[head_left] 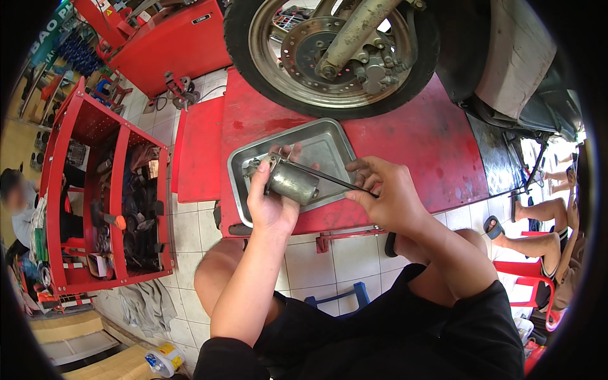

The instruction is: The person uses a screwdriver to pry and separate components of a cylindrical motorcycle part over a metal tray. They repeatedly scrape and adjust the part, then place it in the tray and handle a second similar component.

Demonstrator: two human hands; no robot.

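Observation:
My left hand (272,202) grips a metal cylindrical part (293,182), like a small motor with an end cap, tilted above a steel tray (336,139). My right hand (383,193), fingers closed around a long thin dark rod tool (337,178), is right of it. The rod runs left to the top of the cylinder's capped end; whether its tip is seated there I cannot tell. The tray lies on a red lift platform (430,152).
A scooter's front wheel (329,98) stands on the platform behind the tray. A red tool cart (76,190) is left, a blue stool (335,294) below me. Seated people (544,247) are at the right, another person (19,215) at the far left.

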